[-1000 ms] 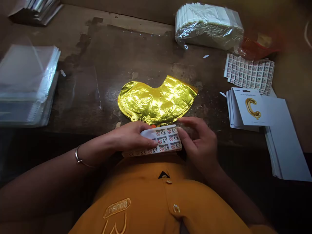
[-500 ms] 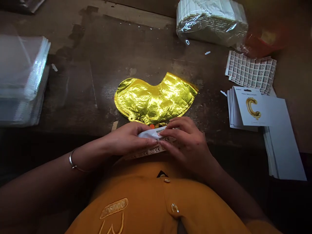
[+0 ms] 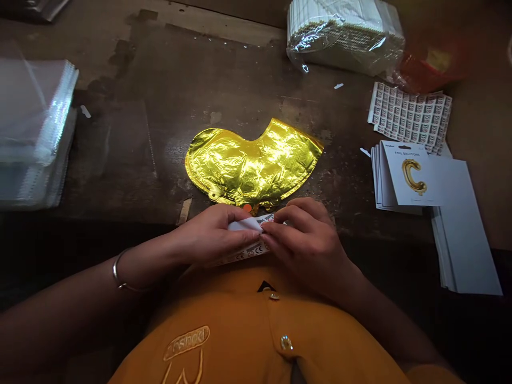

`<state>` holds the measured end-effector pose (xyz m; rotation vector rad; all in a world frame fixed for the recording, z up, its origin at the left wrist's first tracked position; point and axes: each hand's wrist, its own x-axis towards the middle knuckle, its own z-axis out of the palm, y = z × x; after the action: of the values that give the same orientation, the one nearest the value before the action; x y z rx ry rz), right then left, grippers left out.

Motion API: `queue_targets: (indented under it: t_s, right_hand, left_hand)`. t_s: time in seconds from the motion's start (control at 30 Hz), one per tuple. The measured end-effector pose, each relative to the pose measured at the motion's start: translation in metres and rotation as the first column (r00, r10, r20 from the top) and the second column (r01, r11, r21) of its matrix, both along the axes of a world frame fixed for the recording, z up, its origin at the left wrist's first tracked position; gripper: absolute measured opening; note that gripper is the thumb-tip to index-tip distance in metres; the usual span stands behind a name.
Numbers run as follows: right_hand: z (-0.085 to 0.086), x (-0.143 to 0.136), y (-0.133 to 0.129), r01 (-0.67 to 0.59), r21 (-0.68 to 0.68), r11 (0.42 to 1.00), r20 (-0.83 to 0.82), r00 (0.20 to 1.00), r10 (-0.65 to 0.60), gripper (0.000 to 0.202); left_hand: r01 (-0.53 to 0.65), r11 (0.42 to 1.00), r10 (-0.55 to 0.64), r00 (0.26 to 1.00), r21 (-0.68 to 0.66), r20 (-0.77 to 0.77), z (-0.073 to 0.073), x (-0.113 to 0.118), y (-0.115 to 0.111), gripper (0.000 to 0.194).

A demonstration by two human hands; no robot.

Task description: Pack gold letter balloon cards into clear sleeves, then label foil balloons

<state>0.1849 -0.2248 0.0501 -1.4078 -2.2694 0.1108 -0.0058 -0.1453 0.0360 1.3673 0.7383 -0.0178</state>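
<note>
A gold foil balloon (image 3: 252, 162) lies flat on the dark table (image 3: 200, 80), with an orange dot at its lower edge. Just below it, my left hand (image 3: 216, 232) is closed on a white sticker sheet (image 3: 244, 253) printed with CE marks, the thumb lying on top of the bent paper. The fingers of my right hand (image 3: 302, 234) pinch the same sheet at its raised part, close to the left thumb. Whether a single sticker sits between those fingertips is too small to tell.
Clear plastic sleeves (image 3: 36, 133) are stacked at the left. At the upper right stands a wrapped white bundle (image 3: 346, 37). Below it are small-label sheets (image 3: 412, 114), folded "foil balloons" cards (image 3: 412, 173) and blank white cards (image 3: 472, 229). A reddish item (image 3: 432, 64) is blurred.
My right hand has drawn its fingers in and slightly down, bending the sheet near the left thumb. The balloon has not visibly moved on the table.
</note>
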Motion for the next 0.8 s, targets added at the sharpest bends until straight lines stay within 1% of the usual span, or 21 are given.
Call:
queue_targets:
  t_s: [0.1,0.23,0.33,0.4,0.47,0.53,0.6,0.67,0.73,0.8]
  right_hand:
    - [0.003,-0.001,0.0,-0.018,-0.036,0.999,0.08,0.997,0.021,0.014]
    - [0.005,-0.002,0.001,-0.052,-0.051,0.997,0.156,0.986,0.059,0.017]
    - [0.002,-0.003,0.001,-0.065,-0.04,0.997,0.181,0.981,0.071,0.019]
    - [-0.001,-0.005,0.001,-0.058,-0.024,0.998,0.162,0.985,0.061,0.02]
    - [-0.004,-0.006,0.001,-0.022,-0.025,0.999,0.086,0.996,0.024,0.02]
    - [-0.007,-0.006,0.001,0.038,-0.079,0.996,-0.06,0.997,-0.043,0.018]
    - [-0.009,-0.002,0.002,0.083,-0.199,0.977,-0.236,0.963,-0.13,0.014]
    - [-0.009,0.003,0.003,0.073,-0.332,0.941,-0.369,0.908,-0.2,0.012]
    - [-0.008,0.009,0.003,0.042,-0.426,0.904,-0.414,0.879,-0.236,0.01]
    - [-0.007,0.012,0.003,0.036,-0.446,0.894,-0.4,0.886,-0.236,0.008]
  left_hand:
    - [0.001,1.0,0.0,0.999,0.006,-0.049,0.002,0.002,-0.002,0.031]
    - [-0.001,0.999,0.004,0.996,0.035,-0.094,0.003,0.003,-0.005,0.029]
    - [-0.007,0.999,0.012,0.996,0.049,-0.094,0.003,0.004,-0.005,0.028]
    - [-0.007,0.998,0.012,0.996,0.059,-0.089,0.003,0.005,-0.005,0.027]
    - [-0.002,0.998,0.006,0.996,0.058,-0.085,0.003,0.005,-0.005,0.027]
    - [0.001,0.999,0.001,0.997,0.036,-0.08,0.002,0.005,-0.004,0.027]
    - [-0.004,1.0,0.003,0.998,-0.004,-0.065,0.002,0.005,-0.004,0.026]
    - [-0.01,0.999,0.008,0.999,-0.049,-0.052,0.001,0.004,-0.003,0.027]
    - [-0.018,0.997,0.014,0.999,-0.07,-0.05,0.0,0.004,-0.003,0.027]
    - [-0.016,0.998,0.013,0.999,-0.069,-0.053,-0.001,0.003,-0.002,0.028]
